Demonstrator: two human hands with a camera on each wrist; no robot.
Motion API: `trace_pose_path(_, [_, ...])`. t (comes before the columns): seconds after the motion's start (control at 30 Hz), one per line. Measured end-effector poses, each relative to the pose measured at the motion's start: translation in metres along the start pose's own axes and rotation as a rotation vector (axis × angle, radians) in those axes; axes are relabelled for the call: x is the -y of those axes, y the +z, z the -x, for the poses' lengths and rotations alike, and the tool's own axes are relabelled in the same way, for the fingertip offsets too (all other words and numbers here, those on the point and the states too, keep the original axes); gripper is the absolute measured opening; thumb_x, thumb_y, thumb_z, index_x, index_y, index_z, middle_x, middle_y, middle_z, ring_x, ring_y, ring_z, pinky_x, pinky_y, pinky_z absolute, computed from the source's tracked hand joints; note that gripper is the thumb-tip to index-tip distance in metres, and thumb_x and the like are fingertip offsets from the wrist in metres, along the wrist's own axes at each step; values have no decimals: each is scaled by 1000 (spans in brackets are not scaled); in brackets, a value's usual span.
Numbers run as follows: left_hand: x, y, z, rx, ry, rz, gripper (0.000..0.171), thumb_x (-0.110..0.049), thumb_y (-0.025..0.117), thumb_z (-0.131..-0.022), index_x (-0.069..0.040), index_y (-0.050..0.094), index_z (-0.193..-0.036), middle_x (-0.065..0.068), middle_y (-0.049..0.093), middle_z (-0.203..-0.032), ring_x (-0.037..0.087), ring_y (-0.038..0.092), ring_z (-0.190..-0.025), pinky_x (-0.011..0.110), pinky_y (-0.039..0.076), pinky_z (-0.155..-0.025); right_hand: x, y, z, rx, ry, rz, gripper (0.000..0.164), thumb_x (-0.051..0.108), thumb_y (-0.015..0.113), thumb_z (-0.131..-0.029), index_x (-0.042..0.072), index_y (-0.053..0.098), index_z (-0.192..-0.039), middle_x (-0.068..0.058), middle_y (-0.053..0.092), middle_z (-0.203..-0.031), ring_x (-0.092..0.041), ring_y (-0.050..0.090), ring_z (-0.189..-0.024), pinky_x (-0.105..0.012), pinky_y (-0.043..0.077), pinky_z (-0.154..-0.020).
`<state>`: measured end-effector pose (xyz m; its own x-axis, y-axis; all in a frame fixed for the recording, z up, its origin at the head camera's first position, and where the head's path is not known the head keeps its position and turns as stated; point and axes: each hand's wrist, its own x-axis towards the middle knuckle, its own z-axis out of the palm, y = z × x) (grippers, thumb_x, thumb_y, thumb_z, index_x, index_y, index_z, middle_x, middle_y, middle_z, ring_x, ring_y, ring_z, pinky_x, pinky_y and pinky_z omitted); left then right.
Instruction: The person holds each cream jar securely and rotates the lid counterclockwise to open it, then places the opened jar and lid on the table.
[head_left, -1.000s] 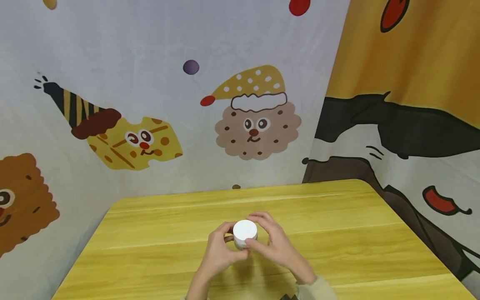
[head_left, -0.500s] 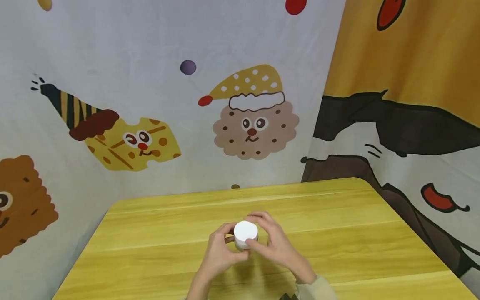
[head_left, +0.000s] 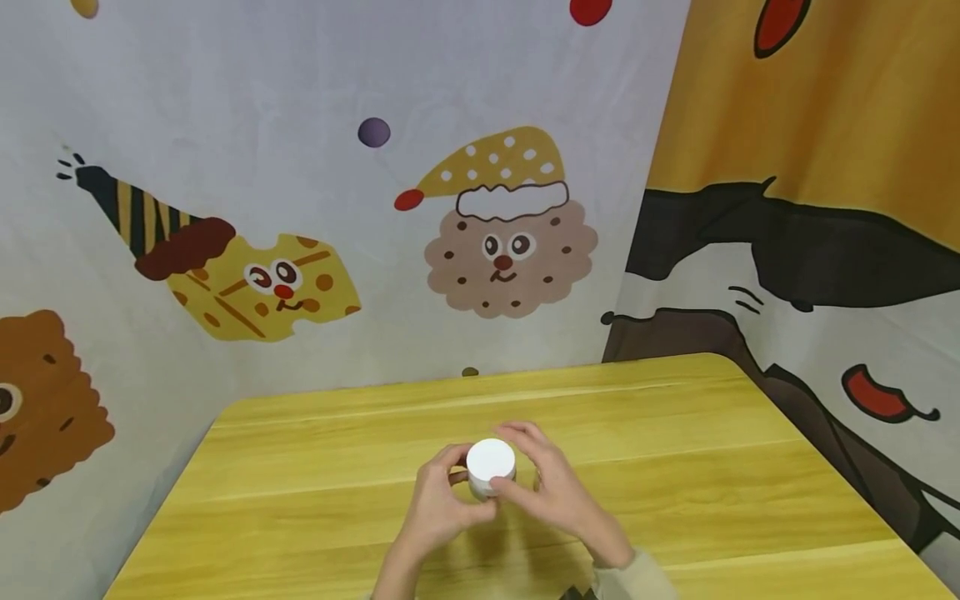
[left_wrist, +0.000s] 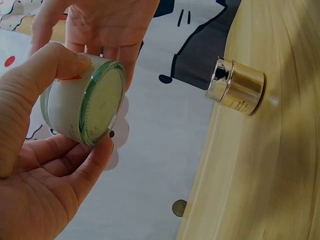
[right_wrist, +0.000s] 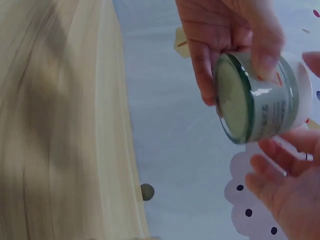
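A small round cream jar [head_left: 491, 469] with a flat white lid [head_left: 491, 458] is held up over the middle of the table. My left hand [head_left: 442, 500] grips its body, thumb on one side and fingers on the other. Around the lid curl the thumb and fingers of my right hand [head_left: 551, 487], with the thumb at the near edge. From the left wrist view, the jar's thick greenish glass base [left_wrist: 102, 102] faces the camera, pale inside. A printed label [right_wrist: 272, 112] with a small red mark shows on its side in the right wrist view.
A shiny gold container [left_wrist: 237, 86] stands upright on the wooden table [left_wrist: 280, 175] in the left wrist view. Behind the table hangs a pale cloth [head_left: 300, 108] with cartoon prints, and a patterned curtain [head_left: 825, 250] is on the right.
Both hands keep the same hold on the jar, which tilts a very little. The head view has drifted slightly, so the background sits a bit further left.
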<state>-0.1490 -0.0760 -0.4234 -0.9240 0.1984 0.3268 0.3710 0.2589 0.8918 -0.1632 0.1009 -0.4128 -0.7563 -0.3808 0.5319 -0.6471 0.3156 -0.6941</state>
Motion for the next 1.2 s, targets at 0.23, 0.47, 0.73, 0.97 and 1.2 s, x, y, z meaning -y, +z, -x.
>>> trace_pose_path(0.23, [-3,-1,-2,2,10,-2,52,2,77,-60,0,61,-109,5,61,-102,20,55,-94,25,52,-83,4,3,-2,-80,102,12,51,30,83,-68,14,57,-108,-2,55,-115,-24,51,-109,-57,41,-90])
trace_pose_path(0.47, [-1,-1,0,-1,27,10,48,-2,77,-63,-1,62,-109,6,62,-103,20,55,-93,26,53,-82,-1,0,0,-23,17,-47,45,19,76,-76,10,60,-118,-7,53,-122,-25,50,-111,-54,41,-90])
trace_pose_path(0.73, [-2,-2,-1,-4,28,6,52,1,77,-61,0,61,-110,6,61,-104,21,56,-93,29,53,-83,5,4,-1,-41,130,-63,58,26,80,-72,10,52,-121,-9,53,-123,-29,47,-117,-58,39,-97])
trace_pose_path(0.97, [-2,-2,0,-4,37,3,49,-1,77,-63,-1,62,-110,6,61,-102,20,56,-92,30,54,-81,1,1,-2,-40,23,-58,43,18,78,-75,11,60,-113,-7,54,-119,-28,51,-110,-56,42,-91])
trace_pose_path(1.2, [-2,-1,1,6,46,3,49,-1,77,-63,0,62,-109,6,62,-103,20,56,-93,26,53,-82,1,0,0,-5,-49,-40,54,17,72,-80,7,51,-129,-12,51,-126,-30,49,-114,-55,42,-91])
